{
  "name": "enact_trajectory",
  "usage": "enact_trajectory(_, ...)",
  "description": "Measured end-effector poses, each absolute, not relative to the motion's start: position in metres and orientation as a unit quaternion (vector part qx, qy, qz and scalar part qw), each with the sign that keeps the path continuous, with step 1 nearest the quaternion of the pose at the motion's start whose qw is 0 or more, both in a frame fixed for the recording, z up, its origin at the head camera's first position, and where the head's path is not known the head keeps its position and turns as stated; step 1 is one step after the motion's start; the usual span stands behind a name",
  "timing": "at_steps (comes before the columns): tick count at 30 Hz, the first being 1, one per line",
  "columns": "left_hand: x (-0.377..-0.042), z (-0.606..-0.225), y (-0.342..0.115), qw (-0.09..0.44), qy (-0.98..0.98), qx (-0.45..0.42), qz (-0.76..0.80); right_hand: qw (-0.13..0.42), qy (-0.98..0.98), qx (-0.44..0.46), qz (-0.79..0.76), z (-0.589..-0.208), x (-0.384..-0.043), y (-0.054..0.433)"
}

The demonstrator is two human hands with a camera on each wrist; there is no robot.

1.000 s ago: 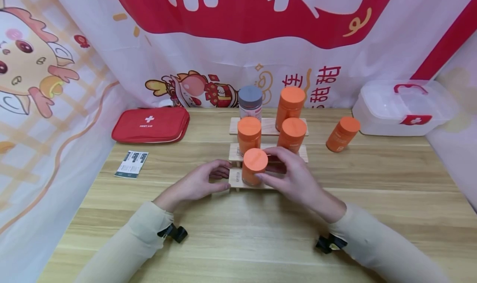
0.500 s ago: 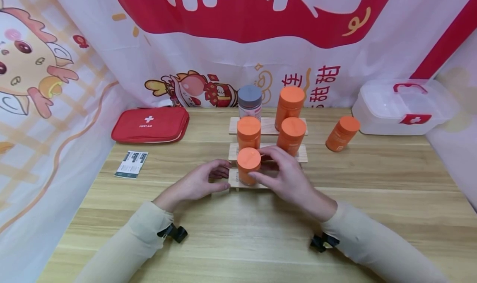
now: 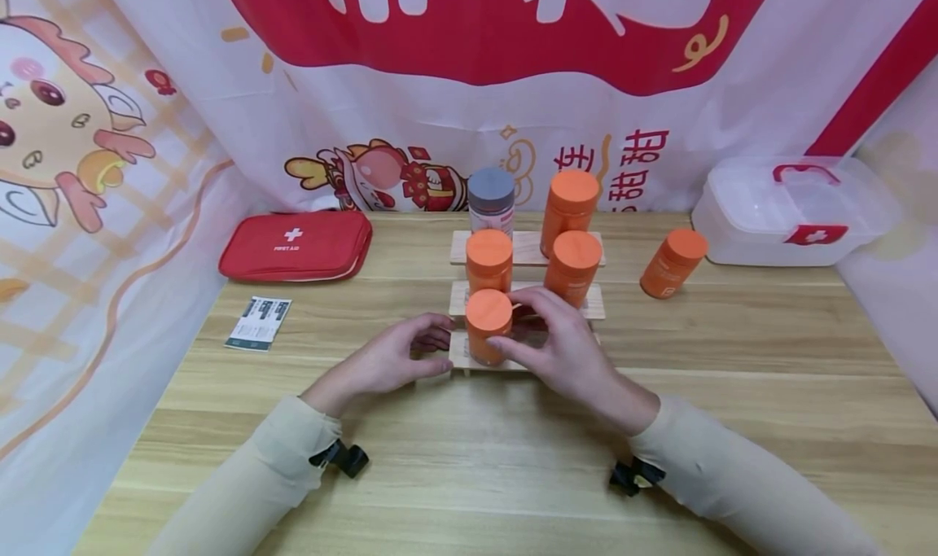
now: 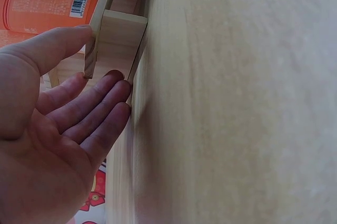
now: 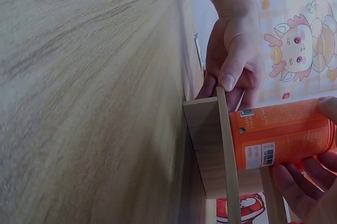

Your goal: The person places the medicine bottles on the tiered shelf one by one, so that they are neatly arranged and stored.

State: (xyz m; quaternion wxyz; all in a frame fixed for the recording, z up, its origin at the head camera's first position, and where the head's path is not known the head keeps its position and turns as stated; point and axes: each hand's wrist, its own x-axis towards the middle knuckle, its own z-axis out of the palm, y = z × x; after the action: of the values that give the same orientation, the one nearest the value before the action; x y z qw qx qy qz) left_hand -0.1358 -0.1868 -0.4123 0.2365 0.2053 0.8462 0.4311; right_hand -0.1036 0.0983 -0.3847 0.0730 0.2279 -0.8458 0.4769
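An orange pill bottle (image 3: pixel 488 328) with a flat round cap stands upright on the lowest step of a small wooden stepped rack (image 3: pixel 529 249). My right hand (image 3: pixel 564 352) grips it from the right, thumb in front and fingers behind. Barcode labels show on the bottle's side in both wrist views. At the left end of the same step is my left hand (image 3: pixel 392 356), its thumb and fairly straight fingertips touching the board's end (image 4: pixel 90 58). Behind, the middle step carries two more orange bottles (image 3: pixel 574 264); a grey-capped bottle (image 3: pixel 492 198) and another orange one (image 3: pixel 570 210) occupy the top step.
Right of the rack, a single orange bottle (image 3: pixel 672 264) stands on the wooden table (image 3: pixel 469 475). A clear-lidded white first-aid box (image 3: pixel 777 222) sits at the back right. To the left lie a red first-aid pouch (image 3: pixel 296 247) and a printed card (image 3: pixel 259 322). Printed curtains hang behind.
My right hand has shifted the front orange bottle slightly left along the lowest step, mostly during the first half second. The left hand has stayed at the step's end.
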Motion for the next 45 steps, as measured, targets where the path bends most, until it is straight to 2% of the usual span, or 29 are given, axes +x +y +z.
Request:
enact_trajectory(17, -0.136, -0.414, -0.185, 0.235, 0.845, 0.21, 0.431, 0.066, -0.842, 0.24, 0.479, -0.386, -0.104, 0.106)
enact_trajectory(21, -0.136, -0.415, -0.184, 0.233, 0.845, 0.212, 0.431, 0.074, -0.853, 0.248, 0.454, -0.386, -0.097, 0.115)
enact_trajectory(28, -0.137, -0.413, -0.186, 0.235, 0.848, 0.206, 0.429, 0.056, -0.854, 0.258, 0.449, -0.385, -0.084, 0.14)
enact_trajectory(37, -0.137, -0.414, -0.188, 0.232, 0.853, 0.2, 0.422, 0.11, -0.855, 0.265, 0.432, -0.385, -0.079, 0.171)
enact_trajectory(45, -0.135, -0.416, -0.188, 0.23, 0.85, 0.204, 0.427, 0.131, -0.839, 0.235, 0.474, -0.383, -0.079, 0.2)
